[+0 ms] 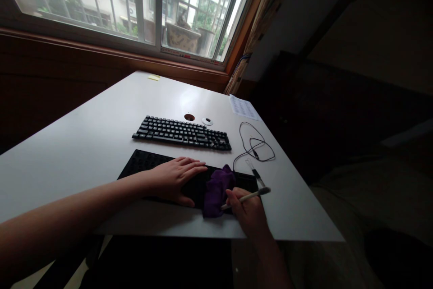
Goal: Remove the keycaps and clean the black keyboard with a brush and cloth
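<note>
A black keyboard base point(150, 159) without keycaps lies near the table's front edge, partly hidden by my arms. My left hand point(179, 178) rests flat on its middle with the fingers stretched out. A crumpled purple cloth point(216, 187) is spread over the base to the right of that hand. My right hand point(248, 208) grips a thin brush point(249, 196) with a pale handle and a dark tuft pointing up and right. The handle's other end touches the cloth. Beyond the base, rows of loose dark keycaps point(179, 131) are laid out in keyboard order.
A coiled black cable point(267, 151) runs from the base toward the right. A keycap puller with wire loops point(256, 172) lies by the base's right end. Farther back are a cable hole point(189, 117), its round cover point(207, 121), a printed sheet point(244, 107) and yellow sticky notes point(154, 77).
</note>
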Demonstrator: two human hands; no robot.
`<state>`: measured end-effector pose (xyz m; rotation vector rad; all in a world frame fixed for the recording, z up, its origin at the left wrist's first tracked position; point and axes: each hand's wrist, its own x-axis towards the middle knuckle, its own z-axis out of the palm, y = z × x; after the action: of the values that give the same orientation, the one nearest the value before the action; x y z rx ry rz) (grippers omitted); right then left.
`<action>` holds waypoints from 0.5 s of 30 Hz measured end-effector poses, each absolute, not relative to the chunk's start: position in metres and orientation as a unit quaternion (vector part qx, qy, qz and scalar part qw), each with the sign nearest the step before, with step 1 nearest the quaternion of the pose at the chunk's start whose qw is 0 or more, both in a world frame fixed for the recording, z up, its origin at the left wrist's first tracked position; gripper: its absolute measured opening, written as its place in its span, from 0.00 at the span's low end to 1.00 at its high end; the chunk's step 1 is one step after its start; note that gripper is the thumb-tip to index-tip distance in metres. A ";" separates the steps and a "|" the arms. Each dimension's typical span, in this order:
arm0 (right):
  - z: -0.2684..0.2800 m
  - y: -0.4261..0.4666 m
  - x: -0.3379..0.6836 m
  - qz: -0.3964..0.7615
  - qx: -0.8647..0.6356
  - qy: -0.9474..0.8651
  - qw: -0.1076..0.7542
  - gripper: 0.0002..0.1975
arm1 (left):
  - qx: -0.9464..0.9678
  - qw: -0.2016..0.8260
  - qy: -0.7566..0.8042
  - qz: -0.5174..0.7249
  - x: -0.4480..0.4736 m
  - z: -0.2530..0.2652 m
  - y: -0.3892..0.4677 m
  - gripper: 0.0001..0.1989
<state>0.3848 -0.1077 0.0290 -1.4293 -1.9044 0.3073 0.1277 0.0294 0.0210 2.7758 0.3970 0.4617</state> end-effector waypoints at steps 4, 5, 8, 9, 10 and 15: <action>0.028 -0.106 0.388 0.065 -0.563 -0.730 0.380 0.20 | 0.968 0.141 0.142 0.149 0.127 0.021 0.029 0.52; 0.027 -0.106 0.389 0.056 -0.565 -0.728 0.384 0.19 | 0.969 0.139 0.143 0.146 0.127 0.021 0.029 0.52; 0.026 -0.106 0.392 0.077 -0.572 -0.728 0.371 0.20 | 0.970 0.140 0.143 0.141 0.128 0.022 0.029 0.52; 0.027 -0.106 0.393 0.091 -0.575 -0.726 0.366 0.21 | 0.970 0.141 0.143 0.140 0.128 0.022 0.029 0.53; 0.027 -0.107 0.394 0.101 -0.579 -0.723 0.364 0.22 | 0.969 0.143 0.142 0.141 0.128 0.022 0.029 0.53; 0.024 -0.106 0.402 0.072 -0.588 -0.690 0.416 0.17 | 0.967 0.147 0.137 0.156 0.127 0.022 0.028 0.52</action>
<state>0.4024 -0.1063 0.0241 -1.4775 -1.7324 0.1812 0.1273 0.0282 0.0216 2.7844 0.3936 0.4478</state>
